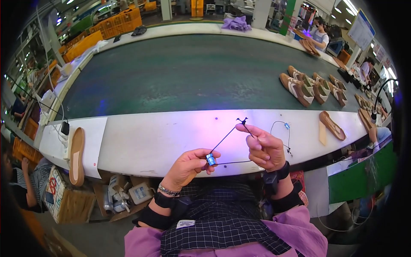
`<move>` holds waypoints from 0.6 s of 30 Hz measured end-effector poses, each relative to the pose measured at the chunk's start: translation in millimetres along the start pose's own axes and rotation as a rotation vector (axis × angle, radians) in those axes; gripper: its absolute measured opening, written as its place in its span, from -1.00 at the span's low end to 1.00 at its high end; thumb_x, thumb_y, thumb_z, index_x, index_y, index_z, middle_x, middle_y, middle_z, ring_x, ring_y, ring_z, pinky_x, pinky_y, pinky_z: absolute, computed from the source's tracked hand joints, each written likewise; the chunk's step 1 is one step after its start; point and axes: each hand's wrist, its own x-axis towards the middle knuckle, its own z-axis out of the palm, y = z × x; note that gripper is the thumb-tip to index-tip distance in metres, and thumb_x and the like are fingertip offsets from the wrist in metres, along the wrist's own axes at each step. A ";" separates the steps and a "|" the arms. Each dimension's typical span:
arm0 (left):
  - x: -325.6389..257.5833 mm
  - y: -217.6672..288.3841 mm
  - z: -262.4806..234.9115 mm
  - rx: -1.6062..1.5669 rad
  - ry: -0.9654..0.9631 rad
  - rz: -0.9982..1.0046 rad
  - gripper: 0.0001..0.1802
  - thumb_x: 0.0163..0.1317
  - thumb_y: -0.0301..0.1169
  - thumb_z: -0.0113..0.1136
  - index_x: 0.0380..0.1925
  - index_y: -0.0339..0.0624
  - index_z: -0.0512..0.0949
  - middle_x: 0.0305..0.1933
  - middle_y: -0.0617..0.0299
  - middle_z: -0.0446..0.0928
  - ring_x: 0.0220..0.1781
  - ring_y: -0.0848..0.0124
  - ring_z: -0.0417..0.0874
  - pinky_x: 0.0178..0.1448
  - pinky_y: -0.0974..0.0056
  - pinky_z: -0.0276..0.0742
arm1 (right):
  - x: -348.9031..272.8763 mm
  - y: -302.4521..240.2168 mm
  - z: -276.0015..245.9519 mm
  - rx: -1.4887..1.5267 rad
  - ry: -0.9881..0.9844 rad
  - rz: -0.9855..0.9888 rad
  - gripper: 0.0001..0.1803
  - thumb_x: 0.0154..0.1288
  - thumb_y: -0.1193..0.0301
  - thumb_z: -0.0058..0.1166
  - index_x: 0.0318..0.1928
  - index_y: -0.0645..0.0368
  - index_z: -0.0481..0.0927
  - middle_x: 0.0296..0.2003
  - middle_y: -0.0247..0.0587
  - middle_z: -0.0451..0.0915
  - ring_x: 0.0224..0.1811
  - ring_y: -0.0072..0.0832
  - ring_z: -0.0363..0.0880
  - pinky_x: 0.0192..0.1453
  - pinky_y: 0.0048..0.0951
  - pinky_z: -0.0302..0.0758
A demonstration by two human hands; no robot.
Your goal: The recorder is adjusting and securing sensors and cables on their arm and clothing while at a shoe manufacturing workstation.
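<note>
A black cord loop (224,140) with a shiny blue bead-like piece (210,159) is stretched between my hands above the white tabletop. My left hand (187,168) pinches the blue piece between thumb and fingertips. Closed around the cord, my right hand (269,150) has its index finger reaching up to the dark knotted ends (242,121). On the tabletop just beyond that hand lies a second cord loop (289,136), with a similar blue piece (287,126).
A tan shoe sole (77,156) rests at the left beside white paper (92,143). At the right are a brown flat shoe (332,125) and a beige strip (322,132). Several brown-and-white shoes (299,89) stand on the green conveyor belt (180,75). A person (320,36) sits far right.
</note>
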 end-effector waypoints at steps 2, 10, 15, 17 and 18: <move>1.2 -1.9 1.3 -0.001 0.005 -0.001 -0.58 0.17 -0.44 0.07 0.01 -0.46 0.41 -0.20 0.08 0.52 -0.25 0.39 0.53 -0.12 0.33 0.45 | -2.9 -0.5 -3.8 0.009 -0.003 -0.003 -0.41 0.21 0.49 -0.13 0.25 0.40 0.13 -0.51 -0.30 0.36 -0.83 -0.75 0.06 -0.75 -0.72 0.15; 8.5 -0.7 -4.3 0.076 0.070 0.010 -0.63 0.20 -0.44 0.08 -0.01 -0.40 0.43 -0.22 0.13 0.53 -0.25 0.43 0.53 -0.11 0.35 0.45 | 3.6 -3.3 -4.2 -0.062 -0.059 0.011 -0.39 0.20 0.48 -0.10 0.26 0.38 0.12 -0.49 -0.26 0.39 -0.82 -0.75 0.06 -0.75 -0.73 0.12; 7.3 -4.6 -12.3 0.175 0.126 0.012 -0.76 0.19 -0.42 0.11 -0.17 -0.30 0.48 -0.25 0.22 0.52 -0.28 0.50 0.52 -0.12 0.39 0.44 | 8.1 -1.3 10.4 -0.115 -0.087 0.041 -0.32 0.17 0.44 0.00 0.27 0.38 0.10 -0.49 -0.18 0.41 -0.82 -0.74 0.06 -0.75 -0.71 0.09; 3.4 -12.1 -22.2 0.172 0.115 0.020 -0.81 0.19 -0.40 0.12 -0.24 -0.25 0.49 -0.30 0.26 0.52 -0.29 0.52 0.51 -0.14 0.41 0.43 | 12.9 5.8 9.5 -0.107 -0.119 0.068 -0.29 0.15 0.42 0.04 0.28 0.38 0.08 -0.49 -0.14 0.42 -0.82 -0.73 0.05 -0.76 -0.69 0.07; 5.8 -12.5 -19.2 0.188 0.097 0.021 -0.81 0.19 -0.38 0.13 -0.24 -0.25 0.49 -0.32 0.27 0.51 -0.29 0.53 0.51 -0.15 0.41 0.43 | 10.3 5.4 11.6 -0.104 -0.121 0.059 -0.28 0.14 0.43 0.04 0.28 0.39 0.07 -0.49 -0.12 0.43 -0.82 -0.72 0.05 -0.76 -0.68 0.06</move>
